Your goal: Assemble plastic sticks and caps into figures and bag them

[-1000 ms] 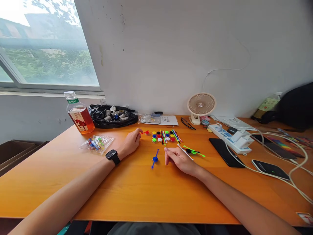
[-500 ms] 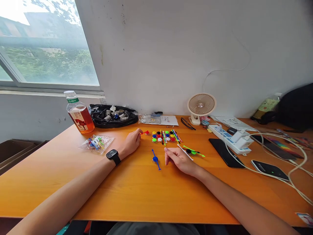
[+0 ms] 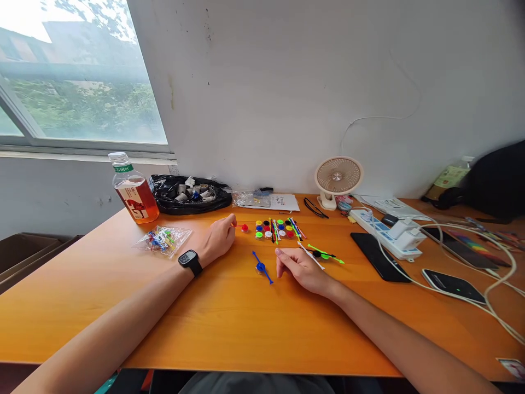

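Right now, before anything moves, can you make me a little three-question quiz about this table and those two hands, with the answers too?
1. Pick one: what colour is the spinner between the left hand and the right hand? a) red b) blue c) yellow
2. True or false: the clear bag is nearer the left hand than the right.
3. Fill the gap: a cream ____ with a round head stands near the wall.

Key: 1. b; 2. true; 3. fan
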The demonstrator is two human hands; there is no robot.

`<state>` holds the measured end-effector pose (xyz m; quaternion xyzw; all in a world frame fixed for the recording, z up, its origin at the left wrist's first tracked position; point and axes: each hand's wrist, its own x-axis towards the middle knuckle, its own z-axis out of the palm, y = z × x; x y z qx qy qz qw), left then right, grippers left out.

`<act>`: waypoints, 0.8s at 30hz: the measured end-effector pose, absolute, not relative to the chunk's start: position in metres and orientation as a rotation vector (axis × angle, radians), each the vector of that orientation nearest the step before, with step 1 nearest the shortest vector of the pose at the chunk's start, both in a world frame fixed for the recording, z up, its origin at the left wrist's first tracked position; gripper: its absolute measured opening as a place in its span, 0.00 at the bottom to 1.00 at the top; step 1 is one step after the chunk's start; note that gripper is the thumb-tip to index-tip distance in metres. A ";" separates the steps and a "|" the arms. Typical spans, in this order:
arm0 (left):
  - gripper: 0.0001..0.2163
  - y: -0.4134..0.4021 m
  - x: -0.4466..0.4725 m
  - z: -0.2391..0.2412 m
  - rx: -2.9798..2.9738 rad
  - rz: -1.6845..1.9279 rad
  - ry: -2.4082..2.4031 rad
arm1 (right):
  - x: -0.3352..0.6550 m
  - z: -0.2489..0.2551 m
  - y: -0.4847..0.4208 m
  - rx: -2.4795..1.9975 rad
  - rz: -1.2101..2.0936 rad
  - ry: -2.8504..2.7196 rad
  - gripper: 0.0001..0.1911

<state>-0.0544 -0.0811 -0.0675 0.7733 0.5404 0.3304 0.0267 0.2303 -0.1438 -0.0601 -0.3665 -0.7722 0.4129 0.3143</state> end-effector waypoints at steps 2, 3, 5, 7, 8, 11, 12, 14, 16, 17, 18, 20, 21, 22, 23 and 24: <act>0.08 -0.081 -0.055 -0.067 2.395 1.011 1.730 | 0.230 -0.060 -0.144 -0.966 1.082 -2.039 0.38; 0.09 -0.081 -0.056 -0.067 2.401 0.999 1.758 | 0.230 -0.060 -0.145 -0.968 1.075 -2.040 0.38; 0.09 -0.080 -0.057 -0.068 2.408 0.980 1.814 | 0.230 -0.060 -0.145 -0.964 1.052 -2.046 0.38; 0.10 -0.080 -0.058 -0.069 2.400 0.983 1.853 | 0.230 -0.059 -0.146 -0.954 1.025 -2.054 0.38; 0.09 -0.080 -0.058 -0.070 2.393 0.993 1.861 | 0.230 -0.059 -0.146 -0.950 1.014 -2.060 0.38; 0.08 -0.079 -0.059 -0.072 2.378 1.034 1.847 | 0.230 -0.057 -0.147 -0.956 0.995 -2.084 0.38; 0.09 -0.078 -0.060 -0.074 2.375 1.052 1.836 | 0.230 -0.057 -0.147 -0.958 0.989 -2.094 0.38; 0.11 -0.076 -0.061 -0.077 2.364 1.081 1.808 | 0.231 -0.058 -0.148 -0.949 0.978 -2.111 0.38; 0.12 -0.073 -0.063 -0.079 2.351 1.064 1.779 | 0.231 -0.058 -0.147 -0.939 0.973 -2.122 0.38; 0.13 -0.072 -0.063 -0.081 2.348 1.041 1.762 | 0.231 -0.059 -0.147 -0.937 0.974 -2.126 0.37; 0.13 -0.071 -0.064 -0.081 2.346 1.015 1.744 | 0.231 -0.059 -0.147 -0.935 0.976 -2.128 0.37; 0.14 -0.069 -0.065 -0.082 2.333 0.982 1.708 | 0.231 -0.060 -0.147 -0.933 0.978 -2.136 0.37; 0.14 -0.068 -0.066 -0.083 2.323 0.980 1.690 | 0.231 -0.060 -0.146 -0.931 0.974 -2.143 0.37; 0.14 -0.068 -0.066 -0.083 2.313 0.981 1.672 | 0.231 -0.060 -0.146 -0.930 0.965 -2.150 0.37; 0.14 -0.067 -0.067 -0.083 2.303 0.983 1.655 | 0.231 -0.060 -0.146 -0.933 0.949 -2.157 0.37; 0.15 -0.067 -0.067 -0.083 2.297 0.983 1.636 | 0.231 -0.059 -0.147 -0.939 0.928 -2.166 0.36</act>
